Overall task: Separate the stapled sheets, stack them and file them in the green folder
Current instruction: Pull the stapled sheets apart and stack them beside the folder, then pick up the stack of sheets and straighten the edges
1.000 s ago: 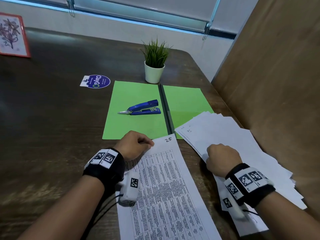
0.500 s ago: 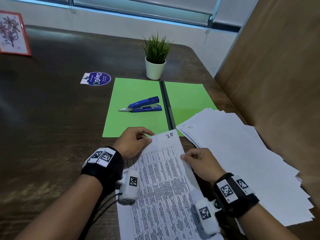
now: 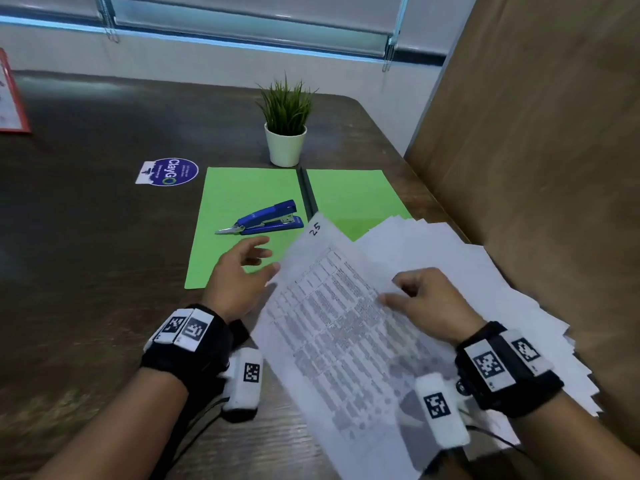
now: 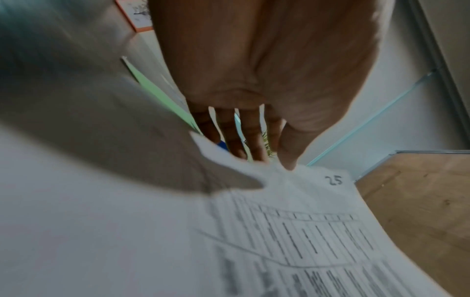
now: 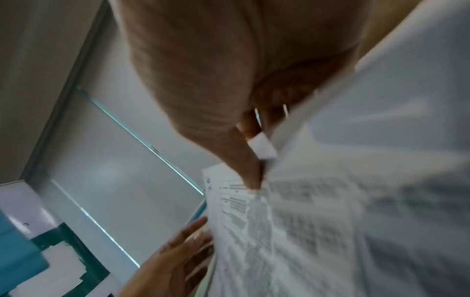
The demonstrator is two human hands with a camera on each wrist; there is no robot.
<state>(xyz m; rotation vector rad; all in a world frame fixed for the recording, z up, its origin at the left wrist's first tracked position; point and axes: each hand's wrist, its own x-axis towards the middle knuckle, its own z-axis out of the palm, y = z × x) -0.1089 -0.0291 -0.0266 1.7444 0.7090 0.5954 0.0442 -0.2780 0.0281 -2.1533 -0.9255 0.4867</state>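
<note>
A printed sheet marked 25 is lifted off the table and tilted toward the right. My right hand pinches its right edge, thumb on top; in the right wrist view the thumb presses the same sheet. My left hand hovers at the sheet's left edge with its fingers straight and spread, holding nothing. A fanned pile of white sheets lies at the right. The green folder lies open behind the hands, with a blue stapler on its left half.
A small potted plant stands behind the folder. A round blue sticker lies on the dark wooden table at the left. A brown partition closes off the right side. A red-framed picture sits far left.
My right hand took hold of the sheet marked 25 and lifted it rightward off the table. My left hand let go of its top corner and opened.
</note>
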